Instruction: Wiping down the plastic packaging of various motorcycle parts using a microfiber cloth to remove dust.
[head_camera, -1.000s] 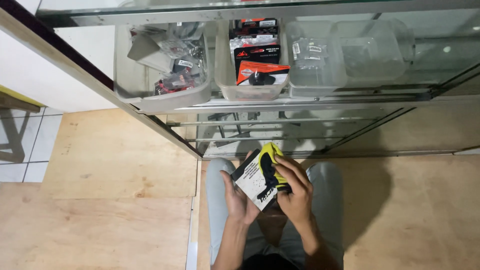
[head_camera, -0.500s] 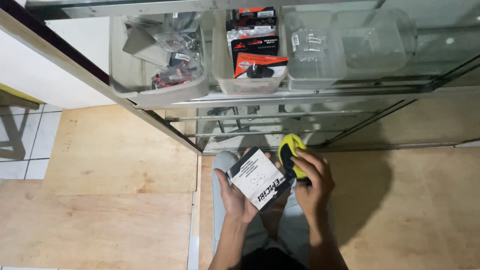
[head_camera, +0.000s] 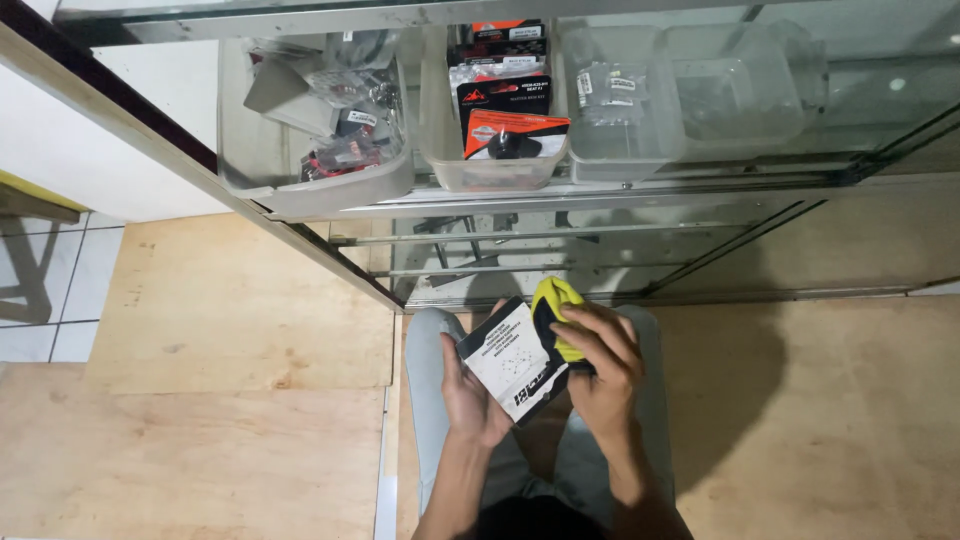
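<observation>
— Hands first, in the head view: what is each one doing?

— The left hand (head_camera: 470, 390) is curling under a flat white printed card with a black edge (head_camera: 513, 362), its fingers half closed around the card's lower left side, so it is gripping it. The right hand (head_camera: 600, 370) is closing over a yellow and black padded item (head_camera: 553, 305), fingers bent across its top and thumb side pressing near the card's right edge.

— Where is that pair of things sitting?

— Both are being held just above the person's lap, over grey trousers (head_camera: 425, 400), with the yellow piece touching the card's upper right corner and poking out beyond the fingers.

— And around them?

— A glass display cabinet with metal framing (head_camera: 600, 240) is standing directly ahead. On its shelf, a grey plastic tray of bagged small parts (head_camera: 310, 180) is lying at the left, a clear plastic tub of black and orange packets (head_camera: 500, 170) is sitting beside it, and clear empty-looking plastic tubs (head_camera: 700, 110) are sitting to the right. Pale plywood floor sheets (head_camera: 230, 300) are spreading out to the left and right of the legs.
</observation>
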